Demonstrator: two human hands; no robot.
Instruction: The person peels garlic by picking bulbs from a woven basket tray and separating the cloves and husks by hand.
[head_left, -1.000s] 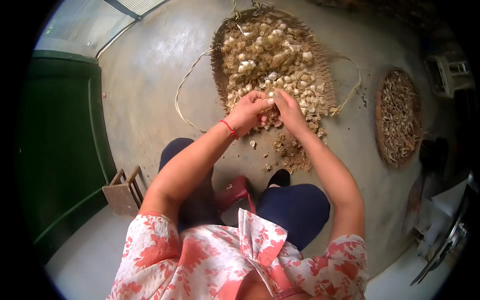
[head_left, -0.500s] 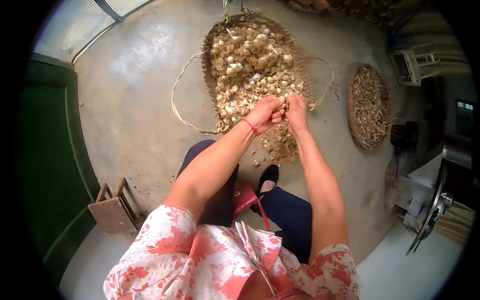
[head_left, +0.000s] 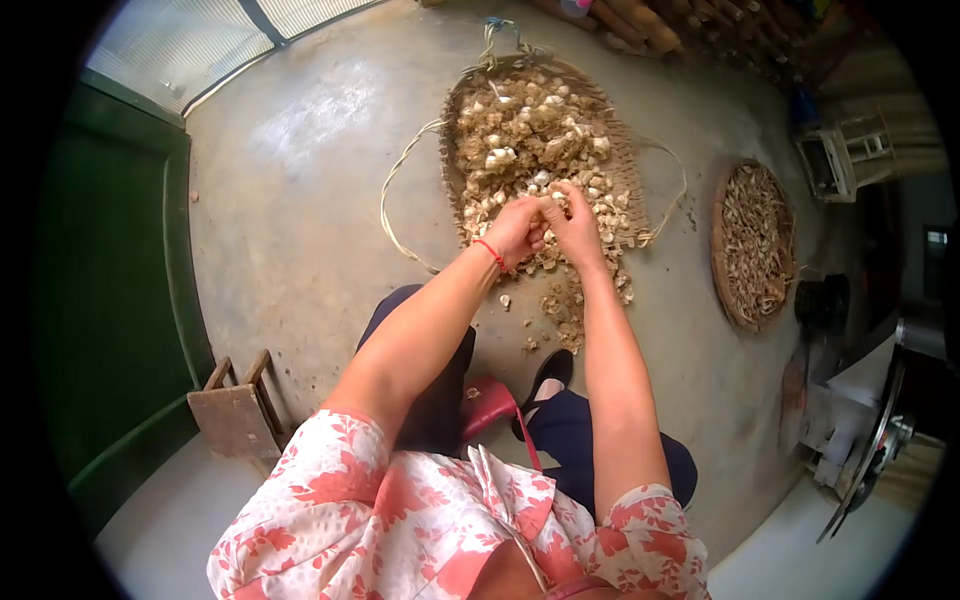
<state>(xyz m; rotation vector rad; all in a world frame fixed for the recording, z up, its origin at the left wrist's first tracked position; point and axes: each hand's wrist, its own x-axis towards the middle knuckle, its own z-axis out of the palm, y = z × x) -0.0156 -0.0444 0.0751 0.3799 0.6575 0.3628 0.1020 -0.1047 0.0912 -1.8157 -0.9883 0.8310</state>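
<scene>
A: What do we record at the far left?
B: We record a green door [head_left: 120, 270], and near it on the floor [head_left: 290, 220] a small wooden stool [head_left: 235, 420].

A: Moving right?
B: We note a rope loop [head_left: 385, 200] lying off the left edge of a woven basket [head_left: 448, 150]. The basket bears a heap of garlic bulbs [head_left: 535, 125], many with brown husk.

A: Condition of the left hand [head_left: 520, 230]?
B: Above the basket's near edge, red cord at the wrist, fingers curled in and nearly closed. We cannot tell what, if anything, lies inside them. Nearer us, a loose pale piece [head_left: 505, 301] sits on the floor.

A: And the right hand [head_left: 577, 230]?
B: Just beside the left hand, over the same near part of the basket. We find thumb and forefinger drawn close together about a small garlic bulb [head_left: 558, 199], partly covered by the fingers.

A: Below the hands?
B: Brown husk debris [head_left: 565, 305], spread on the floor from the basket's near edge.

A: Far right?
B: We list a round basket [head_left: 718, 240] of dry, slender pieces [head_left: 755, 240], well apart from the garlic, and beyond it a pale stool [head_left: 845, 160].
</scene>
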